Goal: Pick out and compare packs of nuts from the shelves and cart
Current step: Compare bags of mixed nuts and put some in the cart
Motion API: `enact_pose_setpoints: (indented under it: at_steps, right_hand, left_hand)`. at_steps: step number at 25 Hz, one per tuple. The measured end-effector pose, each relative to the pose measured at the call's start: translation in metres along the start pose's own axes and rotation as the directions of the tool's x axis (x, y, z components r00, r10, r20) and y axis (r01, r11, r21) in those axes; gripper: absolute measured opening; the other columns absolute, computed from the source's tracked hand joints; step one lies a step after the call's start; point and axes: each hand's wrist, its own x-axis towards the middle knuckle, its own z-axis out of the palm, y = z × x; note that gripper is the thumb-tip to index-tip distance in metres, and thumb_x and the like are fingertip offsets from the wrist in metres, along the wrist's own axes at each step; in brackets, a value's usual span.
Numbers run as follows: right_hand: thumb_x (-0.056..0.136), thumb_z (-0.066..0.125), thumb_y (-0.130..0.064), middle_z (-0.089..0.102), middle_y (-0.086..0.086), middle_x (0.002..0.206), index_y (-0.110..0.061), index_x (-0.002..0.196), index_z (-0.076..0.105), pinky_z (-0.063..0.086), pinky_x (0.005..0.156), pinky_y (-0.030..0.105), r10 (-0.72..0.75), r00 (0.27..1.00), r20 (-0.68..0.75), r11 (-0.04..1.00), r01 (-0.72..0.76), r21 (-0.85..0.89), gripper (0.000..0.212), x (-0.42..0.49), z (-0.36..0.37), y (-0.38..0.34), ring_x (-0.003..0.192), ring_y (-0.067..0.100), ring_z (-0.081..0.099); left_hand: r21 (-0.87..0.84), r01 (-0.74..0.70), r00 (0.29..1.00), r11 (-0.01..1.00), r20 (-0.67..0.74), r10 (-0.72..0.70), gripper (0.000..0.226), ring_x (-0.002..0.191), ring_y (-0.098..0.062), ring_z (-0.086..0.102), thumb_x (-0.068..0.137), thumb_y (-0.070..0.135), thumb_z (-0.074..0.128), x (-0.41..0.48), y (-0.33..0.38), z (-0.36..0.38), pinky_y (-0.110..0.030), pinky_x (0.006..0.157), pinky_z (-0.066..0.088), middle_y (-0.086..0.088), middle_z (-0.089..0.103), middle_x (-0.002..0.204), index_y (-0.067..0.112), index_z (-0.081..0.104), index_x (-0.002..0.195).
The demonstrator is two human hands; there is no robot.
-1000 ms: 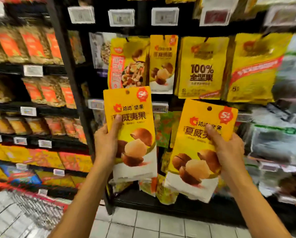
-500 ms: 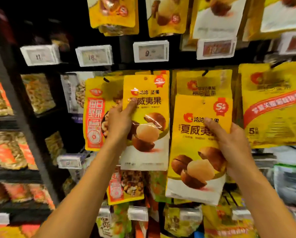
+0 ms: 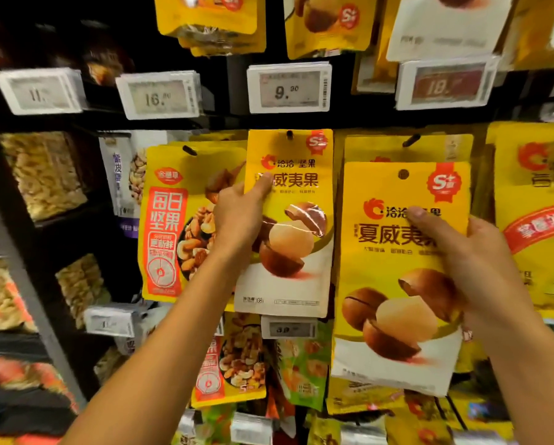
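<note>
— Where are the two nut packs?

— Both are up in front of the hanging rack. The left pack (image 3: 296, 239) is yellow, with a cracked round nut pictured above a white foot. It is upright against the hung goods, with its top hole right at a peg. Whether it hangs there cannot be told. The right pack (image 3: 394, 284) has the same design and sits lower and nearer the camera.

— And the person's grips?

— The left grip (image 3: 237, 220) holds the left pack by its left edge, with the thumb laid on the front print and the fingers hidden behind. The right grip (image 3: 481, 271) holds the right pack by its right edge, with the thumb across the lettering.

— Do the packs touch?

— They are side by side with their edges close. Contact cannot be told.

— What surrounds them?

— A mixed-nut pack (image 3: 169, 220) hangs just left, partly behind the left grip. A rear pack (image 3: 381, 149) hangs behind the right one. The 9.90 tag (image 3: 289, 88) is directly above the left pack, among other blurred tags. Clear bags (image 3: 41, 175) fill the shelves at far left.
</note>
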Motion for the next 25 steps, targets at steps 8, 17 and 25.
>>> enact_pose_setpoints:
  at_steps: [8, 17, 25]
  right_hand:
    - [0.082, 0.066, -0.024, 0.075, -0.005, 0.076, -0.019, 0.083, 0.069, 0.055, 0.050, 0.022, 0.021, 0.985, 0.170, 0.999, -0.028, 0.040, 0.006, 0.019, 0.016, -0.008, 0.068, 0.012, 0.072]
    - [0.089, 0.060, -0.024, 0.075, -0.009, 0.076, -0.021, 0.085, 0.067, 0.056, 0.061, 0.021, -0.053, 0.961, 0.272, 0.997, 0.034, 0.073, 0.009, 0.048, 0.083, -0.002, 0.075, 0.008, 0.071]
    - [0.096, 0.040, -0.046, 0.058, 0.038, 0.083, 0.014, 0.084, 0.054, 0.038, 0.065, 0.035, -0.036, 0.984, 0.176, 0.997, 0.047, -0.058, 0.062, 0.071, 0.118, -0.003, 0.067, 0.036, 0.055]
  left_hand:
    - [0.522, -0.404, 0.877, 0.751, -0.011, 0.480, 0.050, 0.110, -0.029, 0.052, 0.091, 0.022, 0.059, -0.025, -0.024, 0.022, -0.018, 0.089, 0.040, -0.013, 0.054, 0.117, -0.001, 0.040, 0.131]
    - [-0.189, -0.140, 0.970, 0.972, 0.174, 0.173, 0.028, 0.084, -0.004, 0.069, 0.098, 0.037, 0.039, -0.040, 0.017, 0.007, -0.015, 0.063, 0.053, 0.009, 0.074, 0.090, 0.024, 0.063, 0.103]
    - [-0.141, -0.156, 0.988, 0.978, -0.029, 0.153, 0.021, 0.065, 0.002, 0.066, 0.096, 0.027, 0.050, -0.017, 0.020, 0.009, -0.013, 0.054, 0.048, 0.018, 0.070, 0.065, 0.015, 0.066, 0.089]
